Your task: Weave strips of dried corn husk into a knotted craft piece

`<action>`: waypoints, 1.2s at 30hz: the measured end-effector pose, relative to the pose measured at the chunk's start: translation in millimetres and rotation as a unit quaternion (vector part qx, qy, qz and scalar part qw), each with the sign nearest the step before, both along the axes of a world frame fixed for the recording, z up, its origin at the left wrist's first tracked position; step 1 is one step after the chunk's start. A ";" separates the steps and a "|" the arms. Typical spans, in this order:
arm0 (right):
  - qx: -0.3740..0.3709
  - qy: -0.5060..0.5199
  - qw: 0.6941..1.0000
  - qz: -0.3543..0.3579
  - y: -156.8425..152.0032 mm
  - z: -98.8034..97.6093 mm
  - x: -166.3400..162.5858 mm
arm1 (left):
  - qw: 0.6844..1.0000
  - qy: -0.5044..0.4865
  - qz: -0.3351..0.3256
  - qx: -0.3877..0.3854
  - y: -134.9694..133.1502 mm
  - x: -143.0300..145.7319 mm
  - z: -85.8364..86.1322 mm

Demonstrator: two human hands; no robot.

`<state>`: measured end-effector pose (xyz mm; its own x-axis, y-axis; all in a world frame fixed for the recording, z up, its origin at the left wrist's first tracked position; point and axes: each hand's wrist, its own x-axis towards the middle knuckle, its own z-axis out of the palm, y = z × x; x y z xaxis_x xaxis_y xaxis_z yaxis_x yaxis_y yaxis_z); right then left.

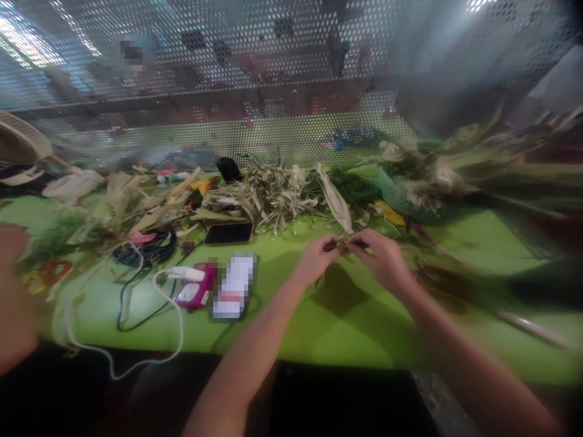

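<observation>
My left hand and my right hand meet above the green table, thumbs and fingers pinched together. Between the fingertips is a small greenish-brown piece of dried corn husk, mostly covered by the fingers and blurred. Just beyond it a long pale corn husk points away from me; whether it joins the piece in my fingers I cannot tell. Below the left hand a thin dark strip hangs down. A heap of dried husk scraps lies behind the hands.
Left of my arms lie a phone with a lit screen, a dark phone and a pink power strip with a white cable. A green basket holds husks at right. Another person's arm shows at far left. Perforated metal panel behind.
</observation>
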<state>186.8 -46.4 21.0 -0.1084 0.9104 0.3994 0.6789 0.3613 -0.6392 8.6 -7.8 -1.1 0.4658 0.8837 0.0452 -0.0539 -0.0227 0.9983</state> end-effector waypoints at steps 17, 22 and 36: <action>0.036 -0.025 0.998 -0.040 0.7 -15.7 -5.6 | 0.987 -0.085 0.084 -0.103 -4.8 14.8 -14.4; 0.054 -0.071 0.996 -0.028 -0.5 -18.5 -10.1 | 0.980 -0.112 0.098 -0.134 -4.7 17.2 -15.7; -0.047 -0.161 0.977 -0.129 28.8 -2.7 82.2 | 0.978 -0.089 0.180 -0.053 6.5 -4.4 2.0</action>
